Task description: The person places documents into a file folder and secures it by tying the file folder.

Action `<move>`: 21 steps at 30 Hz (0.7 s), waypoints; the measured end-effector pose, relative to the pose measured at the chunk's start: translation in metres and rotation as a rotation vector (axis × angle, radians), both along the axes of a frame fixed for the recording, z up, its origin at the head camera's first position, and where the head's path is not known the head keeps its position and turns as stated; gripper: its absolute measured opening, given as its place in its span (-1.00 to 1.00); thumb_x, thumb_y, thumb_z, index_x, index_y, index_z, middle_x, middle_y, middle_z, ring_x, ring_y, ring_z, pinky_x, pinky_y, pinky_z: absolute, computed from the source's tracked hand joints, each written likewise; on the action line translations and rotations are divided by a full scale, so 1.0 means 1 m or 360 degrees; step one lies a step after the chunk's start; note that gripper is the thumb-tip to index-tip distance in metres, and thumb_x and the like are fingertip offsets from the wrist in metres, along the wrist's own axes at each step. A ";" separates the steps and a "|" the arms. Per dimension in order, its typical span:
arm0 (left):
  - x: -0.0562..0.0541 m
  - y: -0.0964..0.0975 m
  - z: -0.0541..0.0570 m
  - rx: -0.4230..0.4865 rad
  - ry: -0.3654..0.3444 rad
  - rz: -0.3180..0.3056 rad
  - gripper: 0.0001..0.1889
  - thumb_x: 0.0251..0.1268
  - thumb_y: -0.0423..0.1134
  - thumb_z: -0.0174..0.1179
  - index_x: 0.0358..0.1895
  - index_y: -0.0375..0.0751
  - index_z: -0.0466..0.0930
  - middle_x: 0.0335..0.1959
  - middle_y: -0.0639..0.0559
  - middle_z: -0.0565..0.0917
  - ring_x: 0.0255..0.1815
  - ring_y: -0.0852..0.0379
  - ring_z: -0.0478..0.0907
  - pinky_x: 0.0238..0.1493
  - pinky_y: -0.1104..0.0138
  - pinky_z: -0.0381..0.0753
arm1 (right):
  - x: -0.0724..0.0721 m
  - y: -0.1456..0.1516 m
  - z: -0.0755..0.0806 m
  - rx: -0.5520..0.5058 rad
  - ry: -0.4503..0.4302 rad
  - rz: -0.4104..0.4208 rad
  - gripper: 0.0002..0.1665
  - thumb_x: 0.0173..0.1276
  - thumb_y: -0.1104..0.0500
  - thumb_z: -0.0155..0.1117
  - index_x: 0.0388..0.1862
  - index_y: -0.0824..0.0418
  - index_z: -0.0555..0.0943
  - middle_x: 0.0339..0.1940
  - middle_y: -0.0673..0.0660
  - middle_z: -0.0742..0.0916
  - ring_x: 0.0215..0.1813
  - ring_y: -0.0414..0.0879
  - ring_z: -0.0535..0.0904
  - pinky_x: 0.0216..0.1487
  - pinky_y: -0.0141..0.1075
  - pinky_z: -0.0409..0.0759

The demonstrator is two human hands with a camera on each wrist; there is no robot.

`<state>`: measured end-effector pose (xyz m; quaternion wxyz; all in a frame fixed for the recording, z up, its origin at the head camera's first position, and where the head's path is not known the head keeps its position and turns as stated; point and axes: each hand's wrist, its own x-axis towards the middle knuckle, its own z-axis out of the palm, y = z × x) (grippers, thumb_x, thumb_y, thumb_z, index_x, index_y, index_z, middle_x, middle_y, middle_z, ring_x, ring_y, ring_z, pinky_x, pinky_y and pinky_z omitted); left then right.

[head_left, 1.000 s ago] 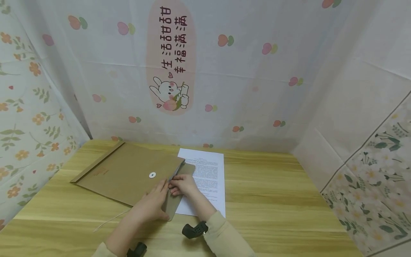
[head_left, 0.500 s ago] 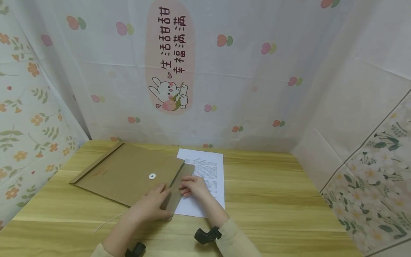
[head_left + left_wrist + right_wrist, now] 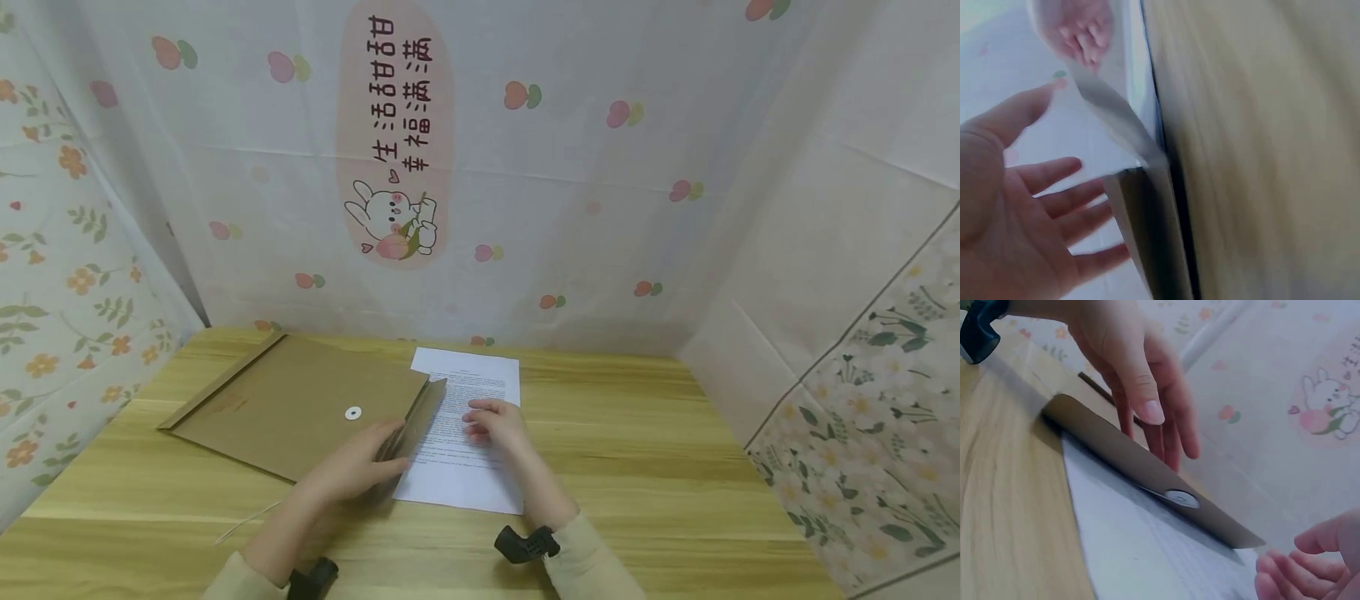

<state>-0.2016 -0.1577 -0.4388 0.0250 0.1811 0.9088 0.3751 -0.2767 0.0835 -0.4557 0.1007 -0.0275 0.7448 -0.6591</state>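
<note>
A brown kraft document envelope [image 3: 300, 392] lies on the table, a white button disc [image 3: 353, 413] on its face. Its flap [image 3: 422, 421] stands tilted up at the right end; the right wrist view shows a second white disc [image 3: 1182, 499] on the flap. At this end my left hand [image 3: 356, 467] rests, fingers spread over the envelope's edge and thumb beside the flap. A printed sheet of paper [image 3: 457, 483] lies to the right, partly under the flap. Above that sheet, my right hand [image 3: 501, 425] hovers with loosely curled fingers, holding nothing.
A thin white string [image 3: 247, 523] trails from the envelope's near side onto the wooden table [image 3: 637, 467]. Patterned cloth walls [image 3: 600, 208] enclose the table at the back and both sides. Each wrist carries a black camera [image 3: 527, 544].
My right hand has let go at the envelope's opening and moved right, over the sheet. The flap, flat before, has risen beside my left hand, whose thumb has moved up with it.
</note>
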 end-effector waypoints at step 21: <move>-0.081 -0.023 0.034 0.0408 -0.0228 0.0169 -0.38 0.53 -0.05 -0.13 0.38 -0.53 0.13 0.27 -0.46 0.35 0.27 -0.36 0.30 0.23 -0.15 0.28 | 0.022 0.043 0.028 0.0030 -0.0035 -0.0149 -0.46 0.41 0.26 0.04 0.32 0.42 0.33 0.35 0.41 0.35 0.39 0.30 0.19 0.33 0.22 0.13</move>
